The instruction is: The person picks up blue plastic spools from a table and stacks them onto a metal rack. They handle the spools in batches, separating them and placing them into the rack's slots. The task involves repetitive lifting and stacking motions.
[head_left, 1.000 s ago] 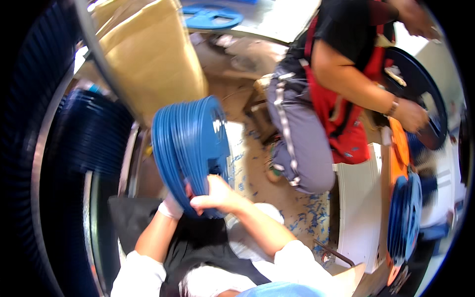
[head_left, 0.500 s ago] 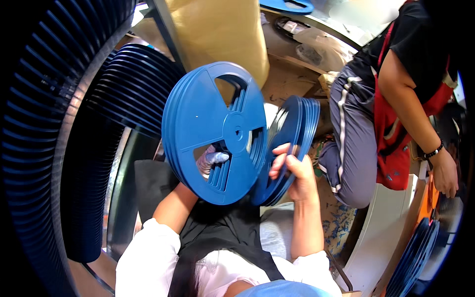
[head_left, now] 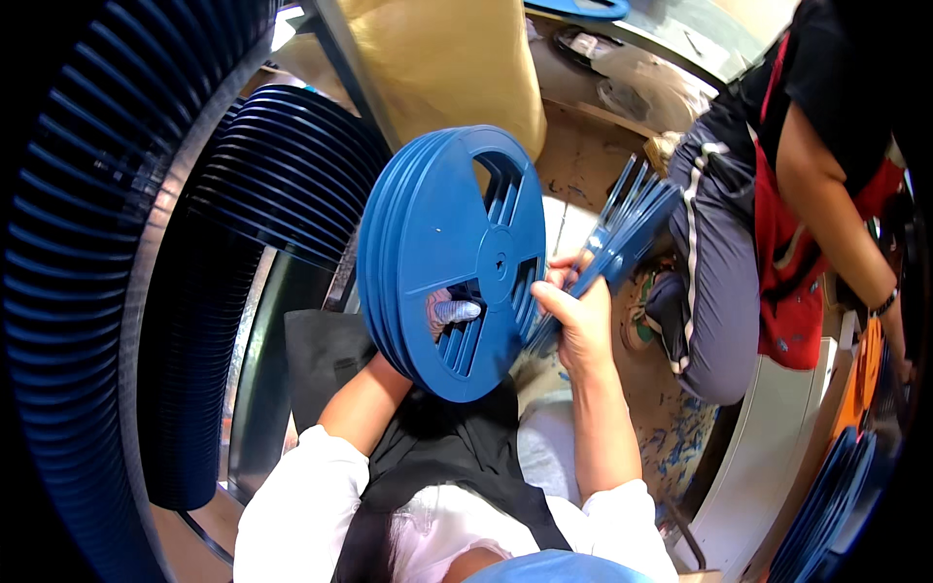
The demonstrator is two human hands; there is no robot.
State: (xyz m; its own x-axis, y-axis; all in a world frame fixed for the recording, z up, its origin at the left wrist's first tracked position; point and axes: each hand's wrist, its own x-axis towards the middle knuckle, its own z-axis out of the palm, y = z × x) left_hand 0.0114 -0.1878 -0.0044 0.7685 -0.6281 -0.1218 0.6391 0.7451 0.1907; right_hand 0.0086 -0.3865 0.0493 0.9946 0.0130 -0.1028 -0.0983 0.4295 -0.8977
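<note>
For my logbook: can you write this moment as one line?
left hand: holds blue reel stack | right hand: grips fanned blue reels | nearby: seated person

White sleeves [head_left: 292, 496], black apron [head_left: 457, 466].

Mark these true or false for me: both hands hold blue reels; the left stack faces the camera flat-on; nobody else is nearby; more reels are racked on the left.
1. Both hands hold blue reels. True: the left hand supports the near stack of reels, and the right hand grips the fanned reels.
2. The near stack shows its flat face. True.
3. Nobody else is nearby. False: a person in a red apron is at right.
4. No reels are stored at left. False: racked reels fill that side.
</note>
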